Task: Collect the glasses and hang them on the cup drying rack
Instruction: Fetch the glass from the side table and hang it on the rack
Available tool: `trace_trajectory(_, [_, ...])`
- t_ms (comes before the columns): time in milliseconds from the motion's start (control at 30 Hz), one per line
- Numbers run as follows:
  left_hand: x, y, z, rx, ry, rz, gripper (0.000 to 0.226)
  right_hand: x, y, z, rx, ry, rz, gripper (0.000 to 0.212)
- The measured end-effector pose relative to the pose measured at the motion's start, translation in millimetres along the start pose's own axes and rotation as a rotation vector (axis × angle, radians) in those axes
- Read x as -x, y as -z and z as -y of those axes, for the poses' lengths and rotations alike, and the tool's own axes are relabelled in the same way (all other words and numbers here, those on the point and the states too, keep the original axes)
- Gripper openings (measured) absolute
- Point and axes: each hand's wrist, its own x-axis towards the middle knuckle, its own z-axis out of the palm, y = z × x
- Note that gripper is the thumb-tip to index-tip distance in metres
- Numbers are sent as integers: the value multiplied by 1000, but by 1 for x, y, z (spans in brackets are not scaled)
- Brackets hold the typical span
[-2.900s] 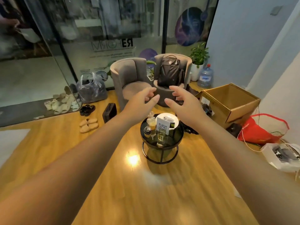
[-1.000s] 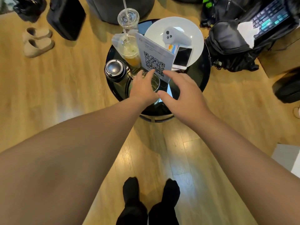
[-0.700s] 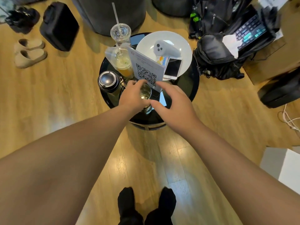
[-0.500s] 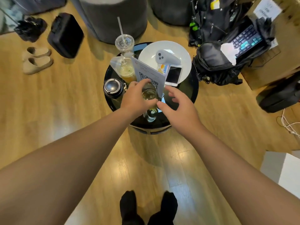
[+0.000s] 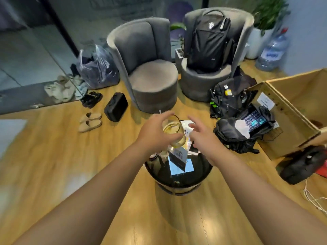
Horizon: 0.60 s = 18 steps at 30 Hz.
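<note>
My left hand (image 5: 155,134) grips a clear drinking glass (image 5: 174,132) by its side and holds it in the air above the small round black table (image 5: 178,179). The glass is tilted a little and looks yellowish at the bottom. My right hand (image 5: 200,137) hovers just right of the glass with its fingers spread and nothing in it. A folded card with a QR code (image 5: 178,156) stands on the table under the glass. No cup drying rack is in view.
Two grey armchairs (image 5: 148,68) stand behind the table, the right one (image 5: 247,32) holding a black backpack (image 5: 210,39). Black bags with a keyboard (image 5: 254,119) and a cardboard box (image 5: 290,110) lie right. A black case (image 5: 115,106) and slippers (image 5: 90,121) lie left.
My left hand closed on the glass and lifted it off the table. My head has tilted up, so the chairs and room came into view.
</note>
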Motion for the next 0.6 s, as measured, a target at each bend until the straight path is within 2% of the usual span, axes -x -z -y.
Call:
trace_trajectory(100, [7, 83, -57, -79, -46, -22, 84, 26, 7, 69, 137, 123, 149, 94])
trace_trajectory(200, [23, 164, -108, -124, -71, -54, 79, 53, -1, 136, 143, 294, 242, 106])
trace_trajectory(433, [91, 318, -186, -219, -18, -166, 82, 129, -59, 285, -5, 682, 222, 85])
trace_trajectory(600, [172, 405, -189, -226, 43, -254, 83, 181, -129, 347, -44, 827, 306, 84])
